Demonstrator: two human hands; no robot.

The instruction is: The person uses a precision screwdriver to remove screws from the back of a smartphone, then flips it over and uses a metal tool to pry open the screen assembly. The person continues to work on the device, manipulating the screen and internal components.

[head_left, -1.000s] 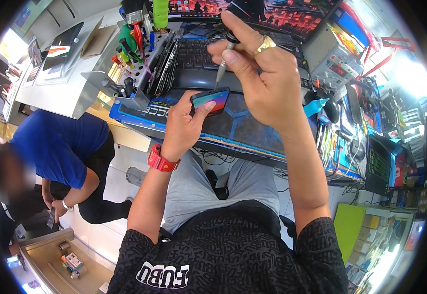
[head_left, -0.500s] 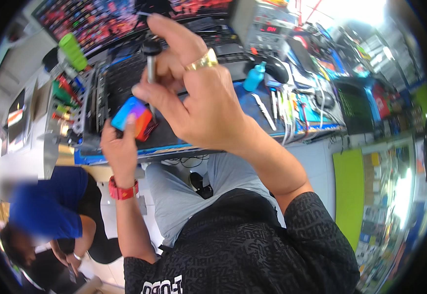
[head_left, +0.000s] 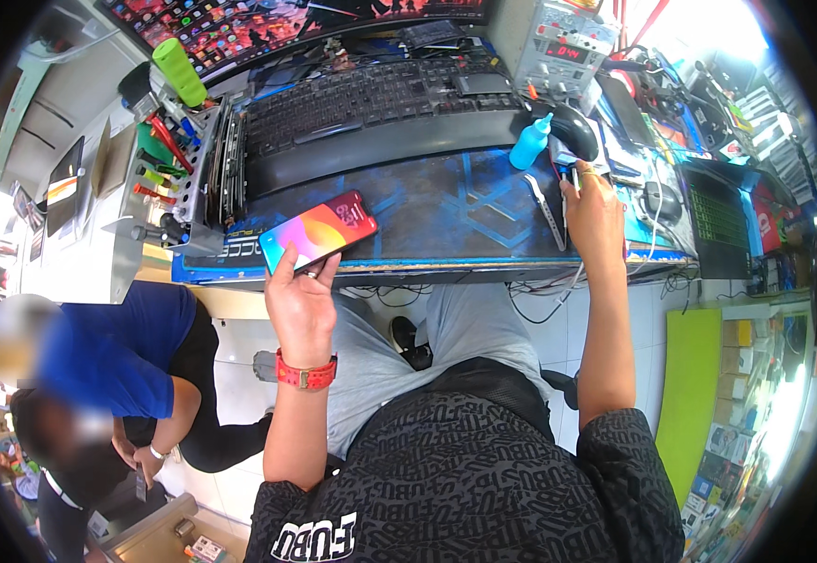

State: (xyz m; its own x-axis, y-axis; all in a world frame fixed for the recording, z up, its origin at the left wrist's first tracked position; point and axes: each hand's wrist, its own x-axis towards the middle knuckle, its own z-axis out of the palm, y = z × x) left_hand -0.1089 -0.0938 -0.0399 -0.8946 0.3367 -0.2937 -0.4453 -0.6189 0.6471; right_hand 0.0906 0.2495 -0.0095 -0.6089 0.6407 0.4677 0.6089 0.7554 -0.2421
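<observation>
My left hand [head_left: 301, 314] grips a smartphone [head_left: 319, 230] by its lower end, thumb on the front and fingers beneath. The phone's screen is lit in bright colours and faces up, tilted above the dark mat. Reaching to the right side of the bench, my right hand [head_left: 597, 214] is closed, fingertips pinched among slim pen-like tools. What they hold is too small and covered to make out. Just left of that hand lie pale tweezers [head_left: 546, 212], and a light-blue squeeze bottle [head_left: 531, 143] stands beyond them.
A black keyboard [head_left: 371, 127] spans the back below a monitor [head_left: 267, 33]. At left stands a tool rack [head_left: 204, 178] with screwdrivers and a green bottle [head_left: 179, 71]. A power supply [head_left: 566, 49], a mouse [head_left: 575, 131] and cables crowd the right. Another person in blue [head_left: 117, 347] bends at lower left.
My right hand has gone from above the phone, where it held a thin metal-shafted tool with a black knob, to the tools at right. My left hand holds the phone flatter, its screen fully showing.
</observation>
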